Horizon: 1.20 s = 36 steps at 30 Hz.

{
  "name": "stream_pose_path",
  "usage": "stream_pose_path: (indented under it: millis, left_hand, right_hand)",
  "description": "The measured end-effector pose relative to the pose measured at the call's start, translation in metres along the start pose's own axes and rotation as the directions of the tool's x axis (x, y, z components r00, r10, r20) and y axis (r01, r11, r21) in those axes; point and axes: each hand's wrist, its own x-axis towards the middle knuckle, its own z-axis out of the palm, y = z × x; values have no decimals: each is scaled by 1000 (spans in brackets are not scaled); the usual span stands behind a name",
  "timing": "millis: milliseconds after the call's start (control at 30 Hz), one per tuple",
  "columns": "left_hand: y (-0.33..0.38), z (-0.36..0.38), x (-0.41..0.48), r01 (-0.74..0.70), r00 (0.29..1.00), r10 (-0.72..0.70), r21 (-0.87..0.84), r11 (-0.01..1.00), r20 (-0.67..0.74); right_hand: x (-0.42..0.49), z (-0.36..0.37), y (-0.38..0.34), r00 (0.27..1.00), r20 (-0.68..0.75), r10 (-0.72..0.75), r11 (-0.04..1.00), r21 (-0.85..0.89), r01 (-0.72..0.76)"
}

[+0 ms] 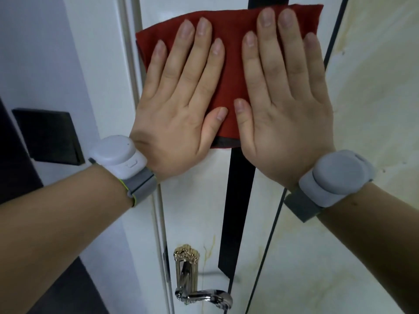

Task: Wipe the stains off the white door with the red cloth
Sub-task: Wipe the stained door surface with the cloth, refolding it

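Nearest you: both forearms raised, a white wrist unit (118, 155) on the left and a grey wrist unit (340, 175) on the right.

Left hand (176, 109) and right hand (283, 114): flat, side by side, fingers straight and slightly spread, thumbs almost meeting. Neither hand grips anything. Both palms press the red cloth (229, 71) against the white door (195, 214).

Cloth: spread flat high on the door, its left corner at the door's left edge, lying across the black vertical strip (235, 211). Its lower edge shows between your two palms.

Progress, as a judgement: wiping is under way, not finished. Whatever is under the cloth is hidden, so you cannot count that patch as clean.

Lower down, a yellowish streak (212, 245) runs down the door just beside the top of the handle plate (186, 257), untouched by the cloth.

The cream panel (374, 109) past the door's right edge carries brownish marks; cannot tell whether it belongs to the door.
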Motion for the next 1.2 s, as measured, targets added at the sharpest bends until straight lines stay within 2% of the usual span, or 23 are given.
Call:
stream_pose_path:
  millis: [500,767,900,1067,1200]
  left_hand:
    - [37,26,-94,4,998,-1,-59,998,61]
    - [54,26,-136,-10,979,24,-69,998,205]
    - [57,3,-133,13,962,17,-106,994,274]
    - [57,-21,-96,74,984,-43,-178,981,173]
    - [64,-26,-66,169,973,-120,-253,953,198]
  right_hand:
    - [-91,17,-34,993,114,-7,997,82,-2]
    - [-133,18,-50,978,208,-10,994,111,-14]
    - [-134,4,-50,964,267,-16,983,178,-33]
    - [-128,-19,-44,978,207,25,926,364,-100]
    - [-124,-27,-30,971,239,11,901,418,-113]
